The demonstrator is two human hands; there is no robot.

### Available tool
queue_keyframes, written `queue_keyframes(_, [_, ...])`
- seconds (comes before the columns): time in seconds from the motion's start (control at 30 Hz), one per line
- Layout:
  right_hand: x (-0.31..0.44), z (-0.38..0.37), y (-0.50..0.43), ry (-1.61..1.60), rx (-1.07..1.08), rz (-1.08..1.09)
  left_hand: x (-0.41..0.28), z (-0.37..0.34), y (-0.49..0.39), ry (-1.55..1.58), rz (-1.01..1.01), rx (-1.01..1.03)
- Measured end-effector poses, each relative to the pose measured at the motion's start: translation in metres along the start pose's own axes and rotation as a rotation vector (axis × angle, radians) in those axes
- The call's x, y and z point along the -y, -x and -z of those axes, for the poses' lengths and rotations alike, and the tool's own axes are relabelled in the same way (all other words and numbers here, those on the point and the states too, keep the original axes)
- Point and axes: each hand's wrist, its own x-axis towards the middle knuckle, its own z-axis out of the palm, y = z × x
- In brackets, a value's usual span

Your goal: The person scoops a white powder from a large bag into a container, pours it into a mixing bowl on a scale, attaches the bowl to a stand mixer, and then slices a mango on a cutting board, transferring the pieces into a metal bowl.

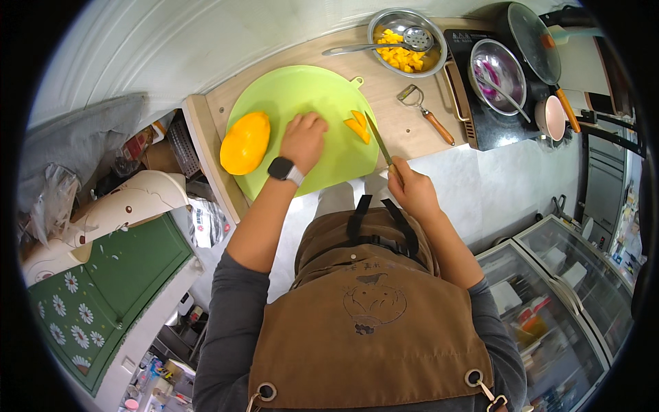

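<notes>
A round lime-green cutting board [298,87] lies before me. My left hand [305,138], with a watch on its wrist, is over the middle of it. Its fingers are bent downward and a little blurred, and whatever may be under them is hidden. To its left rests a large peeled yellow-orange fruit, apparently a mango [245,143]. A few cut orange strips [359,126] lie near the board's right side. My right hand [413,186] grips a knife [379,140] by its handle, the blade slanting up over the board's right edge beside the strips.
A peeler with a wooden handle [435,126] lies right of the board. Behind it, a steel bowl [375,32] holds orange cubes and a slotted spoon [418,39]. Farther right, a black cooktop [489,136] carries another steel bowl [474,82] and a pink bowl [551,117].
</notes>
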Motion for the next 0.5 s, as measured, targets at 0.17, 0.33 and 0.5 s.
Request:
queue_keyframes(0.17, [-0.003,-0.007,0.004,-0.007,0.002,-0.004,-0.016,0.009,0.013,-0.100,0.040,-0.134])
queue_keyframes(0.33, [-0.001,-0.007,0.001,-0.045,-0.042,-0.005,-0.053,-0.016,-0.010,0.080,-0.138,-0.013])
queue_keyframes(0.5, [-0.004,0.002,0.003,-0.072,-0.051,-0.033,-0.051,-0.024,-0.010,0.085,-0.141,0.056])
